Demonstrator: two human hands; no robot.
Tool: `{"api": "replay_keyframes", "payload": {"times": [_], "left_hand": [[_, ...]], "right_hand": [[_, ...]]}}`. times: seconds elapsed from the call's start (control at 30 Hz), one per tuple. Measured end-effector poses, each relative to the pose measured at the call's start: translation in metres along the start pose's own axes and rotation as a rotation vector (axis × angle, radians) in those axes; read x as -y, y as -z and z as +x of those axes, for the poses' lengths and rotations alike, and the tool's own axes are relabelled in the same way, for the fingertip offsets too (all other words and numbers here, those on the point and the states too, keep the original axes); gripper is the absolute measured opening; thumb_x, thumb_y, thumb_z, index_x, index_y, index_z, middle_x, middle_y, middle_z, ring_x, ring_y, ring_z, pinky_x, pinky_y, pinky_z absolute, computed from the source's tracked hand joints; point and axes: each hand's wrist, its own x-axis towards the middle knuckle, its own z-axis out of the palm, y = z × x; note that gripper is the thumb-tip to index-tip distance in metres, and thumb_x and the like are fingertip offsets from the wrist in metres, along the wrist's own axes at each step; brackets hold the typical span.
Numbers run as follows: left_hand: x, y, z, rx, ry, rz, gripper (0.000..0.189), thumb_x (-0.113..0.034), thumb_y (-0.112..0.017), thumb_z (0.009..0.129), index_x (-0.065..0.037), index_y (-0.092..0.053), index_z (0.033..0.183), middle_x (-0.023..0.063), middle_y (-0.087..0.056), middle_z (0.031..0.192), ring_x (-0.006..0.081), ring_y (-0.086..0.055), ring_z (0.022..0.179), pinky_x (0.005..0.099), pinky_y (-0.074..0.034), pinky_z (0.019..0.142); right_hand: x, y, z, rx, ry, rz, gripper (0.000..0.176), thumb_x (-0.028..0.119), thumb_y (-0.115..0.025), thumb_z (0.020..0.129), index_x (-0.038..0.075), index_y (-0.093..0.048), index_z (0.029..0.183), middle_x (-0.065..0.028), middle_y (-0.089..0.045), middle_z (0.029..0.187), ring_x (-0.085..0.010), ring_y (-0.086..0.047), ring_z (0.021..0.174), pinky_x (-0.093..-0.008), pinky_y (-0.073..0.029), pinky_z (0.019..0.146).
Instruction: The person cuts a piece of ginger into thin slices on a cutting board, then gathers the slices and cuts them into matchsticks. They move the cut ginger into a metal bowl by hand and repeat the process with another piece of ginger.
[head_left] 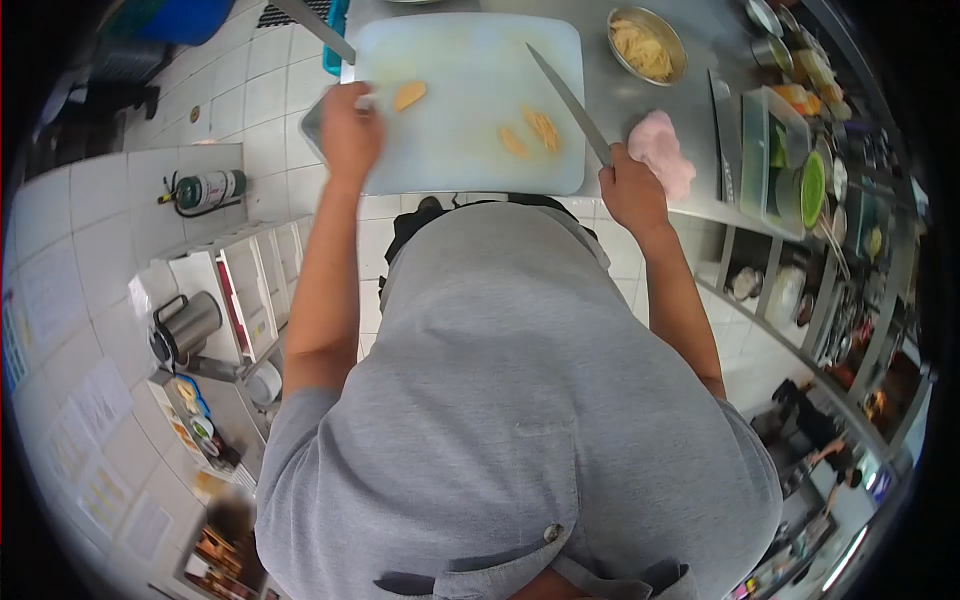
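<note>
My right hand [634,188] is wrapped round the handle of a long kitchen knife [570,101], its blade angled up and left over the right side of a white cutting board [460,60]. At the board's left edge is my left hand [352,137], fingers curled in; what they hold, if anything, is hard to make out. Just right of it lies a pale yellow piece [410,95]. Thin yellow slices [541,130] and a blurred flat piece [513,143] rest near the blade. A metal bowl [684,64] of yellow strips stands behind the knife.
A pink cloth [660,155] lies beside my right hand on the steel counter [695,110]. A clear plastic tub [757,150] and a green-rimmed bowl [815,190] are further right. Left of the board is a container [312,130]. A person [820,425] is in the background.
</note>
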Motion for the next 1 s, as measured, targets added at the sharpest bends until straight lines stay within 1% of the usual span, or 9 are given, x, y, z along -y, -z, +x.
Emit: {"api": "replay_keyframes", "payload": {"times": [0.03, 0.1, 0.13, 0.2, 0.33, 0.4, 0.53, 0.83, 1.0], "left_hand": [[-0.034, -0.016, -0.011, 0.105, -0.017, -0.214, 0.016, -0.010, -0.083, 0.095, -0.004, -0.079, 0.110, 0.0180, -0.075, 0.110, 0.0386, -0.074, 0.096, 0.0485, -0.060, 0.089], [-0.071, -0.032, -0.024, 0.423, -0.194, -0.233, 0.024, -0.020, -0.087, 0.095, -0.003, -0.079, 0.111, 0.0156, -0.075, 0.106, 0.0374, -0.074, 0.095, 0.0487, -0.060, 0.087], [-0.074, -0.044, -0.029, 0.436, -0.196, -0.253, 0.024, -0.020, -0.087, 0.095, -0.004, -0.079, 0.111, 0.0156, -0.075, 0.106, 0.0374, -0.074, 0.095, 0.0487, -0.060, 0.087], [-0.080, -0.069, -0.037, 0.577, -0.253, -0.077, 0.031, -0.031, -0.087, 0.096, -0.005, -0.080, 0.112, 0.0112, -0.077, 0.105, 0.0348, -0.075, 0.098, 0.0495, -0.057, 0.086], [-0.107, -0.088, -0.052, 0.545, -0.194, 0.063, 0.033, -0.037, -0.086, 0.094, -0.009, -0.082, 0.109, 0.0068, -0.078, 0.106, 0.0317, -0.075, 0.102, 0.0506, -0.051, 0.089], [-0.112, -0.100, -0.054, 0.535, -0.111, 0.027, 0.029, -0.035, -0.086, 0.091, -0.011, -0.082, 0.108, 0.0052, -0.079, 0.108, 0.0292, -0.075, 0.106, 0.0504, -0.045, 0.095], [-0.114, -0.111, -0.057, 0.574, -0.057, 0.017, 0.028, -0.031, -0.085, 0.090, -0.012, -0.082, 0.110, 0.0049, -0.079, 0.111, 0.0278, -0.075, 0.109, 0.0504, -0.043, 0.099], [-0.122, -0.108, -0.068, 0.453, -0.011, 0.038, 0.021, -0.026, -0.080, 0.092, -0.011, -0.083, 0.106, 0.0058, -0.079, 0.110, 0.0301, -0.074, 0.106, 0.0521, -0.042, 0.100], [-0.134, -0.113, -0.064, 0.489, 0.069, 0.153, 0.019, -0.022, -0.079, 0.096, -0.010, -0.082, 0.110, 0.0098, -0.080, 0.109, 0.0311, -0.077, 0.101, 0.0511, -0.046, 0.097]], "right_hand": [[0.006, 0.001, -0.010, 0.003, -0.026, -0.006, 0.029, 0.022, -0.060, 0.106, 0.003, -0.062, 0.129, -0.0302, -0.078, 0.095, -0.0532, -0.077, 0.093, -0.0673, -0.059, 0.086], [0.017, 0.002, -0.035, -0.044, -0.023, 0.111, 0.029, 0.019, -0.062, 0.105, 0.004, -0.064, 0.130, -0.0314, -0.076, 0.094, -0.0538, -0.075, 0.094, -0.0666, -0.057, 0.083], [0.024, 0.004, -0.049, -0.041, -0.044, 0.100, 0.029, 0.019, -0.062, 0.105, 0.004, -0.064, 0.130, -0.0314, -0.076, 0.094, -0.0538, -0.075, 0.094, -0.0666, -0.057, 0.083], [0.038, 0.006, -0.079, -0.014, -0.039, 0.105, 0.025, 0.017, -0.063, 0.104, 0.004, -0.063, 0.126, -0.0306, -0.075, 0.089, -0.0541, -0.074, 0.089, -0.0665, -0.056, 0.081], [0.047, -0.007, -0.124, 0.034, -0.113, 0.048, 0.017, 0.018, -0.061, 0.104, 0.003, -0.062, 0.114, -0.0272, -0.076, 0.086, -0.0513, -0.075, 0.084, -0.0661, -0.058, 0.079], [0.048, -0.014, -0.138, 0.058, -0.164, 0.061, 0.017, 0.017, -0.061, 0.104, 0.003, -0.062, 0.113, -0.0271, -0.076, 0.086, -0.0512, -0.075, 0.085, -0.0658, -0.058, 0.079], [0.042, -0.018, -0.154, 0.078, -0.215, 0.127, 0.016, 0.017, -0.061, 0.105, 0.003, -0.062, 0.112, -0.0267, -0.076, 0.087, -0.0507, -0.076, 0.086, -0.0653, -0.058, 0.079], [-0.005, -0.018, -0.142, 0.116, -0.064, 0.147, 0.017, 0.017, -0.062, 0.104, 0.003, -0.063, 0.114, -0.0271, -0.077, 0.088, -0.0501, -0.076, 0.086, -0.0641, -0.059, 0.081], [-0.025, -0.014, -0.135, 0.133, 0.019, 0.118, 0.020, 0.018, -0.062, 0.104, 0.003, -0.064, 0.117, -0.0279, -0.077, 0.089, -0.0505, -0.076, 0.087, -0.0645, -0.059, 0.083]]}}
